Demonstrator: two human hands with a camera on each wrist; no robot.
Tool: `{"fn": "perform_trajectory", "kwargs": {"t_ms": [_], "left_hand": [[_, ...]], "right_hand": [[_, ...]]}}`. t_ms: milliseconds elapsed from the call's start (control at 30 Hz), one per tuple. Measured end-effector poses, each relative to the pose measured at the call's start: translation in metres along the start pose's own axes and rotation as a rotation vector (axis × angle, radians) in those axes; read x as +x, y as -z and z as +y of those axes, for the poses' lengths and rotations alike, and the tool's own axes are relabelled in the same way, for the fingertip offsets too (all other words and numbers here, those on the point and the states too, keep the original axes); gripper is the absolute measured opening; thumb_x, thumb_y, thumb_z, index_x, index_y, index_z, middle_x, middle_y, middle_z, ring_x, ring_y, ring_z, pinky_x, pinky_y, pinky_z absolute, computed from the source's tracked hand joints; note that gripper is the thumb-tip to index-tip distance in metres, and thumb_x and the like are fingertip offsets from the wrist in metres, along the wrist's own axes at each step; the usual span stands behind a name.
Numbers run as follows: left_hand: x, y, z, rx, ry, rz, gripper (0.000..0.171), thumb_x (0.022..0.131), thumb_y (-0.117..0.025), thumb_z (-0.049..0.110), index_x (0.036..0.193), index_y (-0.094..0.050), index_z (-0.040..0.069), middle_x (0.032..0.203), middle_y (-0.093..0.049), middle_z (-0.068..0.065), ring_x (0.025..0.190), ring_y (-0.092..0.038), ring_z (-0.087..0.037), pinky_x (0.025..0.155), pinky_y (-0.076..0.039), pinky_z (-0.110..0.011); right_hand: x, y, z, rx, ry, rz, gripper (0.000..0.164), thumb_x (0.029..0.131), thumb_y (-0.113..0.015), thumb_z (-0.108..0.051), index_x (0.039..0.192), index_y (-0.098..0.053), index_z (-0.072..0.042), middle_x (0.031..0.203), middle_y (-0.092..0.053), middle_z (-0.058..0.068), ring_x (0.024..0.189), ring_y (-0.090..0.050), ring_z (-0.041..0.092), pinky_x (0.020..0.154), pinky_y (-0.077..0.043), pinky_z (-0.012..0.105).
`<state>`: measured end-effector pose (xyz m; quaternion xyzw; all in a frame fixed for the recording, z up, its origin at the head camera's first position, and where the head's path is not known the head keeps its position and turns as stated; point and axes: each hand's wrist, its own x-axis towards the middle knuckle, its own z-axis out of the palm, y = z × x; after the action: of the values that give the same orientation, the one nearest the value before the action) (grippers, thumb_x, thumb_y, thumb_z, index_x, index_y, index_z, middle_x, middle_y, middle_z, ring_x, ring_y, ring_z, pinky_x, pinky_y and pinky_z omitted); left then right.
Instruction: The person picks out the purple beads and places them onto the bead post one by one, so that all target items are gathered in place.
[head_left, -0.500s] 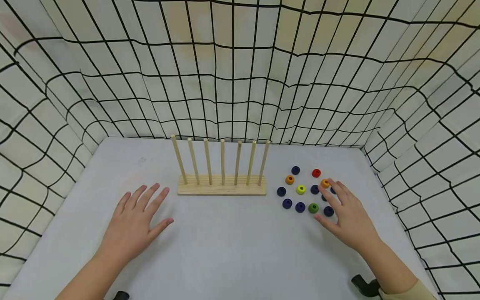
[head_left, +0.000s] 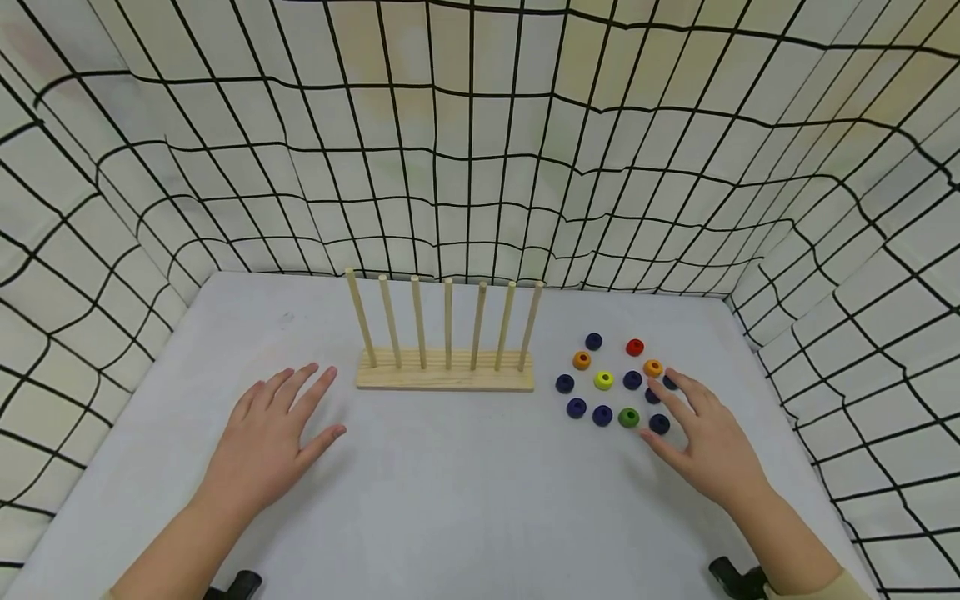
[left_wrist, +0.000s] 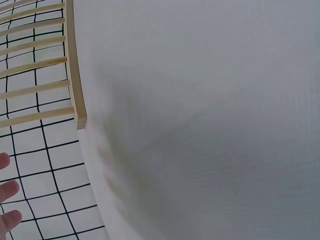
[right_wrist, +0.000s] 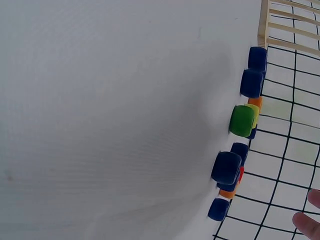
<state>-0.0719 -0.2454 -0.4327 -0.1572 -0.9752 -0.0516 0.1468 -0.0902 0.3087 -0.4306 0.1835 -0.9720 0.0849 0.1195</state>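
Note:
My left hand [head_left: 261, 446], fingers spread and holding nothing, hovers over the white table left of a wooden peg rack [head_left: 446, 380]. Several upright pegs stand along its base, all bare. At the right, my right hand [head_left: 712, 446] is spread over the near right side of a group of wooden beads, partly covering some. Several beads are dark blue [head_left: 576, 407]; a green bead [head_left: 628, 417] lies by the right thumb. Farther back are a yellow bead [head_left: 603, 380], a red bead [head_left: 635, 347] and two orange beads [head_left: 582, 360]. The right wrist view shows right fingertips [right_wrist: 306, 224] beyond the beads.
A black grid net [head_left: 450, 150] over pale walls encloses the table [head_left: 465, 492] at the back and both sides. Black wrist-camera mounts [head_left: 243, 585] show under both forearms at the bottom edge.
My right hand has drawn back slightly to the right and toward me, uncovering more of the orange and blue beads. The left hand stays nearly still; the head view has shifted slightly.

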Motion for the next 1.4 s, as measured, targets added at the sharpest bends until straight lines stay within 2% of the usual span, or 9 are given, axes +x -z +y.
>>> {"fn": "perform_trajectory", "kwargs": {"t_ms": [267,500,700,1100,1400], "left_hand": [[0.004,-0.001,-0.003,0.002,0.017,-0.016,0.074,0.092,-0.059,0.055,0.153,-0.037,0.018,0.145,-0.043,-0.016,0.129,-0.039,-0.041,0.105,-0.028,-0.06],[0.009,-0.002,-0.008,-0.011,0.003,0.006,0.072,0.093,-0.058,0.053,0.151,-0.039,0.015,0.139,-0.047,-0.017,0.125,-0.044,-0.041,0.102,-0.03,-0.061],[0.015,-0.002,-0.014,-0.012,0.003,0.004,0.071,0.094,-0.06,0.049,0.152,-0.039,0.014,0.134,-0.051,-0.017,0.121,-0.047,-0.043,0.099,-0.034,-0.062],[0.023,-0.003,-0.021,-0.064,0.065,-0.11,0.069,0.097,-0.058,0.048,0.154,-0.036,0.014,0.137,-0.05,-0.023,0.125,-0.044,-0.046,0.099,-0.032,-0.064],[0.029,-0.012,-0.028,-0.102,0.091,-0.189,0.071,0.099,-0.052,0.053,0.154,-0.035,0.011,0.138,-0.049,-0.024,0.125,-0.045,-0.047,0.096,-0.035,-0.065]], "right_hand": [[-0.004,-0.006,0.01,-0.005,-0.014,0.007,0.069,0.084,-0.076,-0.045,0.146,-0.051,-0.025,0.146,-0.046,0.015,0.129,-0.044,0.042,0.099,-0.039,0.061],[-0.01,-0.008,0.014,0.029,-0.081,-0.015,0.061,0.085,-0.077,-0.04,0.138,-0.059,-0.016,0.14,-0.051,0.017,0.125,-0.048,0.042,0.096,-0.041,0.06],[-0.014,-0.008,0.017,0.035,-0.13,-0.034,0.053,0.088,-0.073,-0.04,0.133,-0.063,-0.014,0.131,-0.057,0.016,0.119,-0.052,0.039,0.089,-0.046,0.059],[-0.012,-0.008,0.021,0.03,-0.176,-0.082,0.047,0.091,-0.069,-0.041,0.129,-0.066,-0.013,0.128,-0.059,0.016,0.117,-0.053,0.04,0.084,-0.048,0.058],[-0.013,-0.011,0.026,0.032,-0.22,-0.205,0.048,0.094,-0.065,-0.044,0.129,-0.066,-0.012,0.127,-0.059,0.018,0.118,-0.053,0.041,0.089,-0.046,0.06]]}}
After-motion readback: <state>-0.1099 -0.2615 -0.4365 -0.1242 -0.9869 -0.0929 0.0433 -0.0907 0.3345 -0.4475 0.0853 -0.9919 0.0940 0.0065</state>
